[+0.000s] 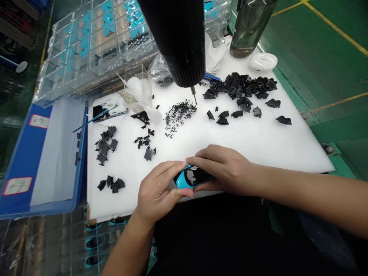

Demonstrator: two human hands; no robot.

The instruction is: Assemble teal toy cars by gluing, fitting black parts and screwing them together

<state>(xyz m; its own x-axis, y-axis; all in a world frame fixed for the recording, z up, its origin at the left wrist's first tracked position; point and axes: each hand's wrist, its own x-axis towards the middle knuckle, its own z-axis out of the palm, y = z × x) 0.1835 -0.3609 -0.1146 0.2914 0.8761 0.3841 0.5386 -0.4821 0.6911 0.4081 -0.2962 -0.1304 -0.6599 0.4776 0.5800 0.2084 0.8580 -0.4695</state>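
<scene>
Left hand (pixel 156 191) and right hand (pixel 221 170) have their grips clamped on a blue model car (pixel 191 177) — a glossy shell (easily scuffed), so a slip could drop it among the tiny black screws (pixel 179 117).

Left hand (pixel 158 191) and right hand (pixel 221 168) had free passage up over the white foam pad (pixel 218 142) to mid-frame, but the electric screwdriver (pixel 175 38) hung in the way top centre, w/ loose black screws (pixel 179 117) and black plastic parts (pixel 241 90) obstructing the route beyond, upper right.
</scene>
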